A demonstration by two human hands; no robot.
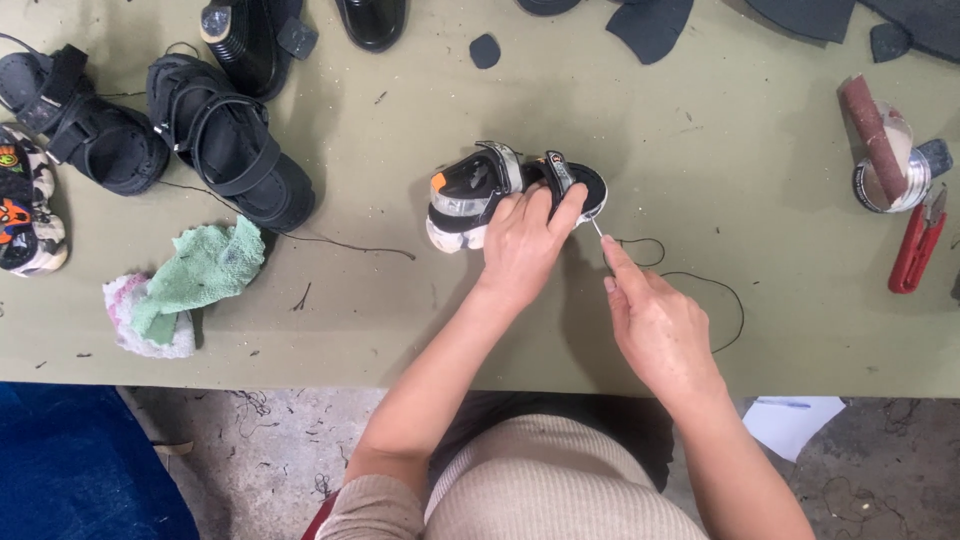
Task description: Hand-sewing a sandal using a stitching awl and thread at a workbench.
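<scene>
Two hands busy: left hand [522, 245] grips small sandal [497, 195]; right hand [655, 325] pinches needle [597, 228].

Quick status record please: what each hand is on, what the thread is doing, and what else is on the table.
left hand: pressed over a small black sandal with white sole and grey straps, holding it on the table
right hand: pinching a thin needle at the sandal's edge
thread: dark, looping loose on the table beside the right hand
left side: two black sandals, a patterned shoe, a green cloth
right side: red snips, a round tin
</scene>
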